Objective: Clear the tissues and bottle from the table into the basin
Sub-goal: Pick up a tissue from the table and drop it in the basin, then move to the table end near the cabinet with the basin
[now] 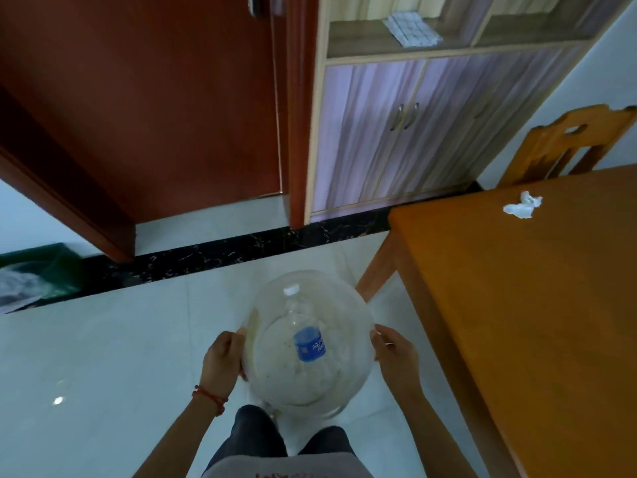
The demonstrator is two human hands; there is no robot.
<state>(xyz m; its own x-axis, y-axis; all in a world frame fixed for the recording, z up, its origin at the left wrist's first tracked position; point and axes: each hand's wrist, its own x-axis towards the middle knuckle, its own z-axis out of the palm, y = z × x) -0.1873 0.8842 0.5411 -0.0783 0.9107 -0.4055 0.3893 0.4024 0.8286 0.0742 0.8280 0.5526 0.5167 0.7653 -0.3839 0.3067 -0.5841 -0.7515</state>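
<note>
A clear plastic basin [344, 298] hangs over the floor in front of me. My left hand [222, 362] grips its left rim and my right hand [396, 357] grips its right rim. Inside the basin lies a clear plastic bottle [305, 334] with a blue label and a white cap that points away from me. Two crumpled white tissues [522, 205] rest on the wooden table [537, 305] at the right, close to its far edge and well away from both hands.
A wooden chair [565, 143] stands behind the table's far end. A cabinet [413, 125] and a red-brown door [155, 98] stand ahead. A green bin [41, 274] sits on the floor at the far left. White floor tiles spread between me and the door.
</note>
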